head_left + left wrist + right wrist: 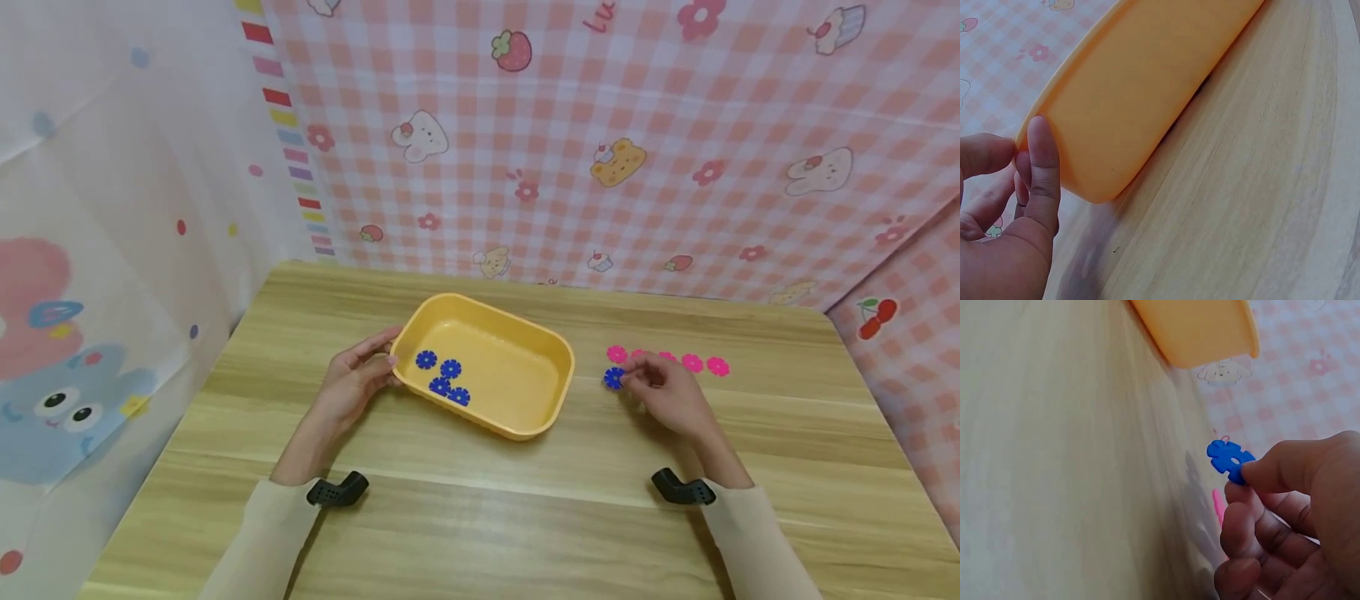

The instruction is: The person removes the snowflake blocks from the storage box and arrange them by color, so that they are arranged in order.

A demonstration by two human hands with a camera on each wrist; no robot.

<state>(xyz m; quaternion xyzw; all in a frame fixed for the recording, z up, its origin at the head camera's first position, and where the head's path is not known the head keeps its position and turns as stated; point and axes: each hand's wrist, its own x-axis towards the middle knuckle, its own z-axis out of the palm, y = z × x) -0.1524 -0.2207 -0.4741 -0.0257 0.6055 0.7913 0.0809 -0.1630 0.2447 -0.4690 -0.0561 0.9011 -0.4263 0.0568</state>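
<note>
A: Looking toward a pink checked cloth (555,108), across a wooden table (495,525). Doing what with the left hand (354,383)?

B: Pinching the rim of a yellow tray (517,362) at its left end, with four blue discs (451,372) inside — gathered near that grip.

A: And with the right hand (667,393)?

B: Pinching another blue disc (1225,457) between thumb and fingertip — raised off the table, to the right of the tray and near a row of pink discs (692,364).

The right hand (670,395) partly hides the row of pink discs (692,364).
</note>
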